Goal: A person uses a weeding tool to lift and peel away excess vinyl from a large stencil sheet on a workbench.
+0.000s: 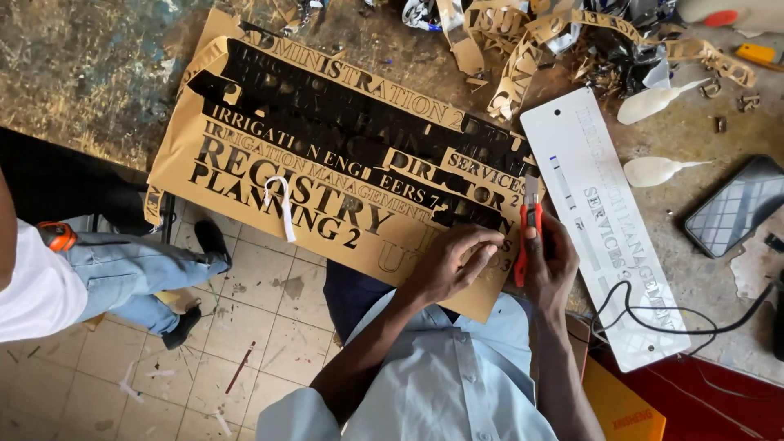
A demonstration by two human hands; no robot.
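A gold-and-black lettered vinyl sheet (269, 139) lies across the worn workbench, its near edge hanging over the bench. My left hand (449, 263) presses down on the sheet's near right corner with bent fingers. Beside it, my right hand (549, 265) grips a red utility knife (527, 224), blade pointing away from me onto the sheet's right edge. A white strip (282, 204) curls up from the sheet's middle.
A white acrylic sign plate (608, 237) lies to the right, with a black cable (678, 322) over it. A phone (735, 204), two white cones (653, 171) and a heap of vinyl scraps (572, 41) sit further back. Another person's legs (122, 269) stand at left.
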